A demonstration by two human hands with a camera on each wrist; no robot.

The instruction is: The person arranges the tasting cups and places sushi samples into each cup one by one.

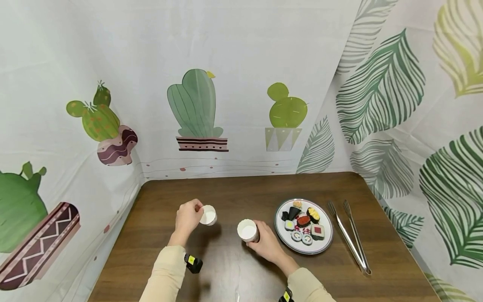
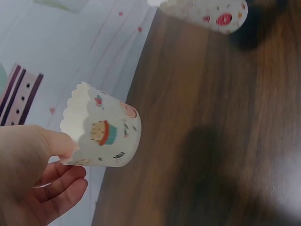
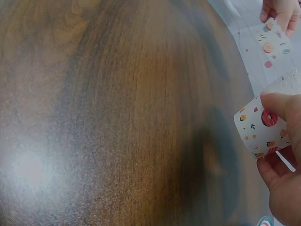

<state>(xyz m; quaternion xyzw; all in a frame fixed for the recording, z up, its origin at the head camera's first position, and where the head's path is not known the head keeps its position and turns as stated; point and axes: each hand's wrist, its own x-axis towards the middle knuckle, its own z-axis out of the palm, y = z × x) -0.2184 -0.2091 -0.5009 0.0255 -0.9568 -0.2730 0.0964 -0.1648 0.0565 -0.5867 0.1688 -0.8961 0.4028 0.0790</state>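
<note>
My left hand [image 1: 188, 218] pinches the scalloped rim of a white paper baking cup [image 2: 110, 129], printed with a cupcake and small fruit. Tilted in the left wrist view, that cup casts a shadow on the brown wooden table [image 1: 234, 191]. A second paper cup [image 3: 261, 125], with red donut prints, sits in the grip of my right hand [image 1: 268, 243], thumb on one side and fingers on the other. Its open mouth faces up in the head view, and its white inside shows. The two cups are a short gap apart.
Right of my right hand stands a round plate [image 1: 284, 242] bearing several toy-like sushi pieces [image 1: 303, 221]. Metal tongs [image 1: 349, 237] lie spread at the table's right side. A cloth [image 1: 241, 50] printed with cacti and leaves hangs behind the table.
</note>
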